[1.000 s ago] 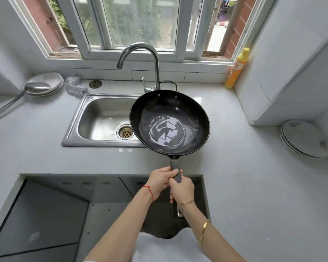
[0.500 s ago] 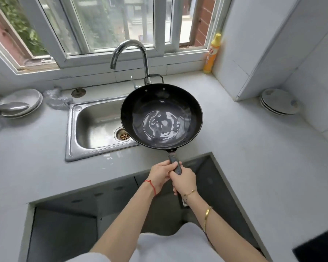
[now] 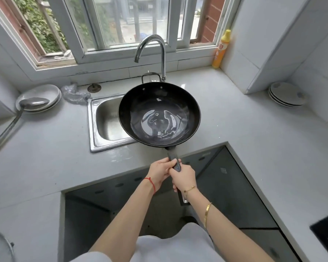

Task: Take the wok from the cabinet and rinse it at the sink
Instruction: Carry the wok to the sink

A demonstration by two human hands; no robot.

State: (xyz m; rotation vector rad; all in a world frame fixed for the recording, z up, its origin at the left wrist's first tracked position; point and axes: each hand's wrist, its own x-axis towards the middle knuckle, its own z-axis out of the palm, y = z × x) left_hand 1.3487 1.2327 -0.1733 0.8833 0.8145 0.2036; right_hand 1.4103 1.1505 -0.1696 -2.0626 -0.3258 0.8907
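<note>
Both the left hand [image 3: 160,170] and right hand [image 3: 184,176] keep their fingers clamped on the handle of the wok [image 3: 159,114], now covering the right half of the sink [image 3: 102,120], hiding its drain. Water pools inside. The yellow bottle [image 3: 221,49] label is unreadable.

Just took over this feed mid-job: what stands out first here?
A black wok with a shallow pool of water in its bottom, held level over the right part of the steel sink, below the faucet. Both hands share the handle: left hand, right hand in a closed grip. A yellow bottle stands by the window.
</note>
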